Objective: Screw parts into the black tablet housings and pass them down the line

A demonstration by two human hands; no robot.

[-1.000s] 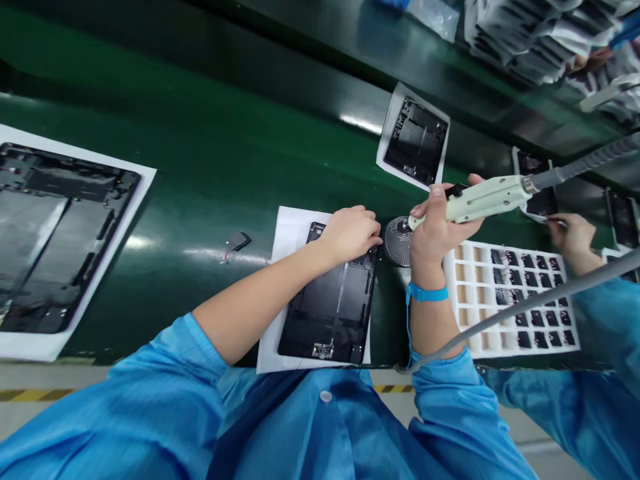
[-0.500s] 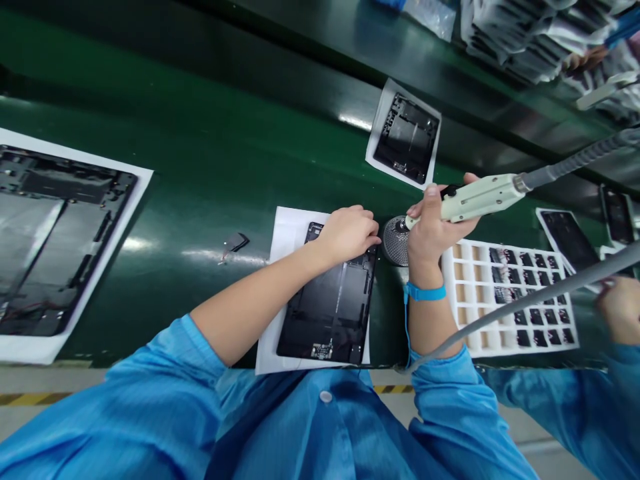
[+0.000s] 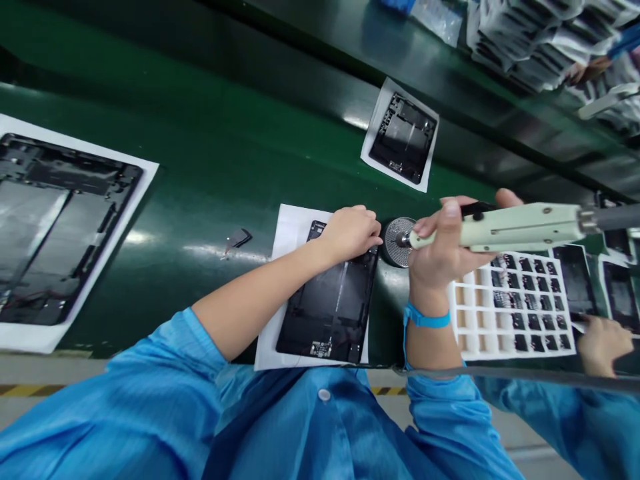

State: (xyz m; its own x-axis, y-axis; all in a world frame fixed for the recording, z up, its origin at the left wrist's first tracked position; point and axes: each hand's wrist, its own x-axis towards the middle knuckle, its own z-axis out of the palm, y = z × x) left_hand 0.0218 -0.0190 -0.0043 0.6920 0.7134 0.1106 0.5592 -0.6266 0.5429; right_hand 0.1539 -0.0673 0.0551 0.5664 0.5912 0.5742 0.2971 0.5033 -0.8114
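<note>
"What runs left to right?"

"1 large black tablet frame (image 3: 65, 230) on white paper (image 3: 75, 143), then the left hand (image 3: 350, 233) on a black panel (image 3: 330, 300). Its fingers (image 3: 363, 223) lie together over the panel's edge; I cannot tell if they grip."

"And the right hand (image 3: 435, 250)?"

"Its fingers (image 3: 427, 227) clamp a pale green electric screwdriver (image 3: 520, 227), tip at a round mesh dish (image 3: 397, 240)."

"What looks done?"

"A white tray's (image 3: 457, 313) right cells hold black pieces; its left cells are empty. Whether the panel's screws are finished, I cannot tell. A co-worker's hand (image 3: 603, 343) works at far right."
</note>
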